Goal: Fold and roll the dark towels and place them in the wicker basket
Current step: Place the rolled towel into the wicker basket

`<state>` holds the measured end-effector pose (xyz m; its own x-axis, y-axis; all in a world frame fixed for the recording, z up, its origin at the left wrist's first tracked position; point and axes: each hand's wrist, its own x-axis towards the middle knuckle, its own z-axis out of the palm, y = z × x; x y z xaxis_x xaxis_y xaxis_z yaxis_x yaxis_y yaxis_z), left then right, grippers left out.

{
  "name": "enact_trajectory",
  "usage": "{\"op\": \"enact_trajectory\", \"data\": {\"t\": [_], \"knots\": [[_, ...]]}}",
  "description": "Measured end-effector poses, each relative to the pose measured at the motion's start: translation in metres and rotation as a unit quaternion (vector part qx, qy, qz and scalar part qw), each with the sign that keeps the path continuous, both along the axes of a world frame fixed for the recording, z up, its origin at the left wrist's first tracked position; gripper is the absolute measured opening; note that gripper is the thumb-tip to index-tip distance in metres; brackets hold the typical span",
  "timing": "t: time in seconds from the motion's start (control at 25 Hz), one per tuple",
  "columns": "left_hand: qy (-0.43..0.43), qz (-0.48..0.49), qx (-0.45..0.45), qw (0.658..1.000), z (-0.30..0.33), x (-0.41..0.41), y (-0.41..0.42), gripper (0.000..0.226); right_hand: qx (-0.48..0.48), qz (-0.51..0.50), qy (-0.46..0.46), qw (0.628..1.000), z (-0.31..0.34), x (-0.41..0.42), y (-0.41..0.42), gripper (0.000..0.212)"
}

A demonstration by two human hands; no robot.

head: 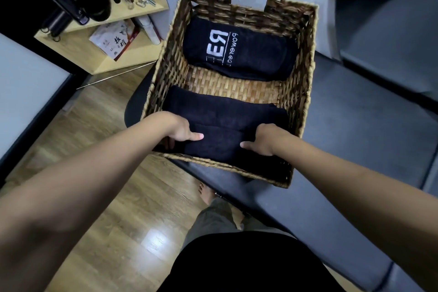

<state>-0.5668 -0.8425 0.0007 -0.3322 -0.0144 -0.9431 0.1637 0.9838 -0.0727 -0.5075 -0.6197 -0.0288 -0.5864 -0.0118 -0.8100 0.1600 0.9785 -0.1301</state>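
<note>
A square wicker basket (305,73) stands on a grey sofa seat. At its far end lies a rolled dark towel with white lettering (239,54). At the near end lies a plain dark rolled towel (220,114). My left hand (182,130) grips this plain towel's left end, thumb on top and fingers tucked under it. My right hand (263,140) grips its right end the same way, thumb pointing inward. A strip of the woven basket floor shows between the two towels.
The grey sofa (355,125) runs to the right and behind. A wooden shelf unit (99,54) with bottles, keys and a booklet stands at the left. Wooden floor (106,197) lies below, with my bare foot (207,194) near the sofa edge.
</note>
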Motion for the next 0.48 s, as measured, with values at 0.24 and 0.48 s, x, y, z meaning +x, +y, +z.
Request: {"op": "enact_trajectory", "data": {"t": [0.24,0.48], "knots": [[0.107,-0.085,-0.022,0.99,-0.002,0.007,0.005,0.091,0.009,0.083,-0.062,0.995,0.017,-0.006,-0.003,0.066],[0.17,-0.08,-0.01,0.982,-0.012,0.01,-0.001,0.091,0.016,0.123,-0.054,0.991,0.022,0.0,-0.008,0.088]]}}
